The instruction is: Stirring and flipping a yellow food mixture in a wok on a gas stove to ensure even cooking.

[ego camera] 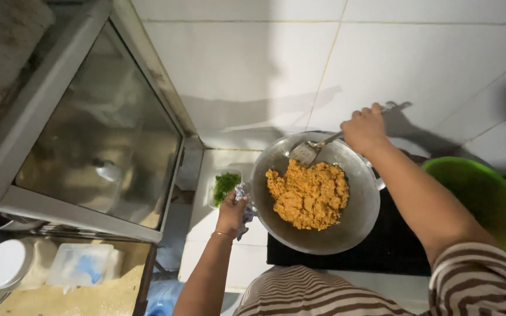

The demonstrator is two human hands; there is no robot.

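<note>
The right hand (363,127) is gripping a slotted spatula (307,152) at the wok's (346,234) far rim, stirring orange rice (308,194) on the tabletop (221,225) cooker; the left hand (231,212) is pinching a cloth (245,205) against the near rim; scooping under the mound seemingly needs that steadying hold.

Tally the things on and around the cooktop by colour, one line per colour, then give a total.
Green: 2, the bowl and the chopped herbs
Metal grey: 2, the wok and the spatula
Orange: 1, the fried mixture
Black: 1, the cooktop
Total: 6

The left hand grips a cloth at the wok's rim; the right hand holds the spatula.
</note>
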